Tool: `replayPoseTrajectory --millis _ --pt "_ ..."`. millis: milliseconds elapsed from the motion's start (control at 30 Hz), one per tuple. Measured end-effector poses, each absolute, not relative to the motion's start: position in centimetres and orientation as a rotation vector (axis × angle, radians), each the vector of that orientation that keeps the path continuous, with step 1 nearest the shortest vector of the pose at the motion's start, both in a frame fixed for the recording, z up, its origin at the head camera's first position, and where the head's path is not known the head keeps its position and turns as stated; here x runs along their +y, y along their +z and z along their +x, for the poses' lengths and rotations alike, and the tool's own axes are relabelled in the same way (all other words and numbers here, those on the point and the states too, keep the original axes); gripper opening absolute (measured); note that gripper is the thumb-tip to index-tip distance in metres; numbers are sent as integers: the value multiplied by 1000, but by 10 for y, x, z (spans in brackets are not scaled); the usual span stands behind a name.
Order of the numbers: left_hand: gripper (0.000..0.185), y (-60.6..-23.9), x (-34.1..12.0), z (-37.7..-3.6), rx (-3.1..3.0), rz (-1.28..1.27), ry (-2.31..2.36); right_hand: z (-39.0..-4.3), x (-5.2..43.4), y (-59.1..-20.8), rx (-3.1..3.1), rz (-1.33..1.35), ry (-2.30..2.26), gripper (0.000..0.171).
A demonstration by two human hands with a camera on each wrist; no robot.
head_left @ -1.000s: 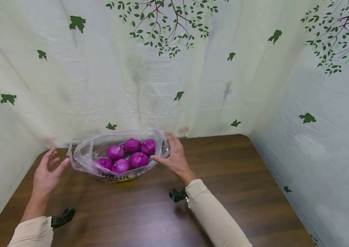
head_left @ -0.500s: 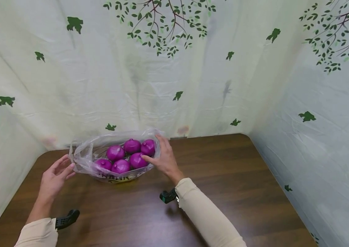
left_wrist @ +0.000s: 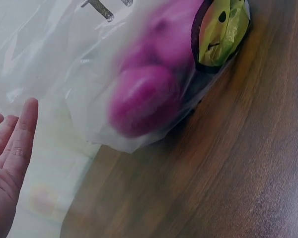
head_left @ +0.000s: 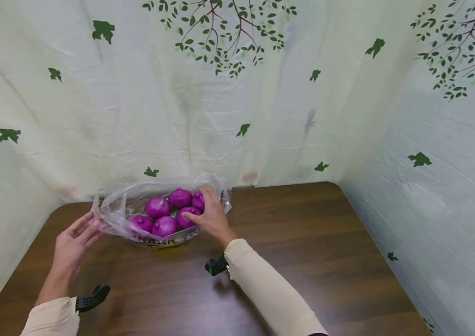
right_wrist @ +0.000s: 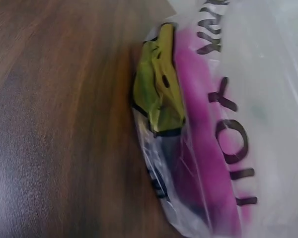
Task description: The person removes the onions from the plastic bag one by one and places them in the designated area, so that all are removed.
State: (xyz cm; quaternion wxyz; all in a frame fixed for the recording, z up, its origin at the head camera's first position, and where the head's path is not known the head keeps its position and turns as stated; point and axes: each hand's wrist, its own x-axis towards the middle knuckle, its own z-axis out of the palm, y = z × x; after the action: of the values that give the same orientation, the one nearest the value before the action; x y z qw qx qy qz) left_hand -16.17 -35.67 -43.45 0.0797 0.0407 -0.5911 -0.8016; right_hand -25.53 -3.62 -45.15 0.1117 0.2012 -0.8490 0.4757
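A clear plastic bag [head_left: 113, 210] with black lettering and a yellow printed patch lies at the back left of the table, its mouth spread upward. Inside sit several purple onions [head_left: 157, 206]. My left hand [head_left: 71, 245] is at the bag's left edge, fingers extended and appearing to touch the plastic; the left wrist view shows its fingers [left_wrist: 25, 134] straight. My right hand [head_left: 214, 219] hovers over the bag's right end, thumb and fingers spread around the two rightmost onions and partly covering them. Whether it touches an onion cannot be told. The right wrist view shows the bag [right_wrist: 258, 173] but no hand.
The brown wooden table [head_left: 304, 261] stretches to the right and in front of the bag. A pale curtain [head_left: 279, 140] with printed leaves stands right behind the table's back edge and along both sides. Each wrist carries a black camera [head_left: 216, 265].
My right hand has moved left from the bag's right rim to above the onions. My left hand has moved right to the bag's left edge. The onions have stayed in place.
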Motion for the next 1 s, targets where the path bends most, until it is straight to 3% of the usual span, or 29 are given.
replayPoseTrajectory --millis 1000 --pt "7 -427 -344 -159 -1953 513 -2008 -247 -66 -467 -2482 237 1769 80"
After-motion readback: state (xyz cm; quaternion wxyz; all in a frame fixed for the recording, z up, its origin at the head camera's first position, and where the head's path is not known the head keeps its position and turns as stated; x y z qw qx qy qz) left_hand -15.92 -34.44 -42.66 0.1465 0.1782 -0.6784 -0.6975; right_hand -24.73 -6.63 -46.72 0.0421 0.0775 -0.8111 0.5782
